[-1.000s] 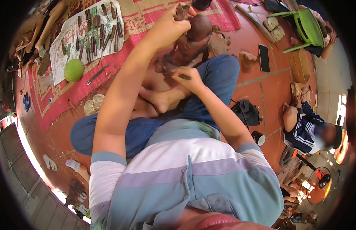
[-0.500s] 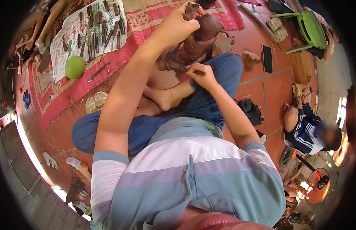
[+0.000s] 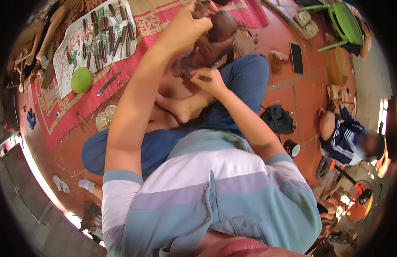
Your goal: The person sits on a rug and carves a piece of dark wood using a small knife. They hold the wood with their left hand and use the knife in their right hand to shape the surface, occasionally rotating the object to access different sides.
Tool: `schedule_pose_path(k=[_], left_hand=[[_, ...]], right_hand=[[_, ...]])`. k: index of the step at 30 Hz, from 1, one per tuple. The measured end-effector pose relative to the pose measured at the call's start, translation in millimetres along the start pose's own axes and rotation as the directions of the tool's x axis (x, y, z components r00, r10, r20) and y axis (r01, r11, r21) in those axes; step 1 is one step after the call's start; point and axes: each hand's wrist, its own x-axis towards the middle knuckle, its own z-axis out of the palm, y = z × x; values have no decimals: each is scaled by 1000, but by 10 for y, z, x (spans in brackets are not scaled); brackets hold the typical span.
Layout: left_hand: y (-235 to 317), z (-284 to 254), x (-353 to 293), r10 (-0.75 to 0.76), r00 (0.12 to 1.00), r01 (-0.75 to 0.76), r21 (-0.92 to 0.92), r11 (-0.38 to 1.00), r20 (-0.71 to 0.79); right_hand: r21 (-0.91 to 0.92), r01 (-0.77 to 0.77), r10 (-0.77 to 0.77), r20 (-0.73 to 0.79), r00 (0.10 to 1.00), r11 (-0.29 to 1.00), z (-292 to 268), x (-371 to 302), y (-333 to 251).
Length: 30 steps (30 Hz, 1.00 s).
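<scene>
Left hand [image 3: 181, 30] raised, grip closed; right hand [image 3: 211, 81] lower, fingers pinched.

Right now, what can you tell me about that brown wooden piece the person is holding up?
The wooden carving looks dark reddish-brown, with a rounded, smooth top and rougher, uneven lower parts. It sits raised above the person's crossed legs. The left hand grips its upper side; the right hand meets its lower edge, holding a thin tool. Finer detail is blurred.

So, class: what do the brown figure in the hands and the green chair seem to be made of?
Brown figure: probably carved wood, matte reddish-brown, rough and uneven in shape.
Green chair: likely moulded plastic, uniform bright green with a smooth sheen.
</scene>
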Motion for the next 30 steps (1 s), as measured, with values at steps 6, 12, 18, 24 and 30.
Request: schedule_pose_path(k=[6,12,18,24,30], left_hand=[[-56,-74,8,-31,999,29,90,996,22],[10,-50,-7,-37,999,38,-6,999,13],[-15,-3,-3,6,999,-6,-10,1000,-50],[-75,-43,14,-21,999,18,76,997,33],[3,-16,-6,32,999,-33,100,994,17]], right_hand=[[-136,-132,123,-73,990,982,-233,-151,103],[35,-53,52,21,998,998,-157,-118,210],[-78,54,-51,41,998,995,-16,-60,3],[-243,-109,126,52,991,964,-284,-202,71],[-17,-148,147,-20,989,989,-195,-138,173]])
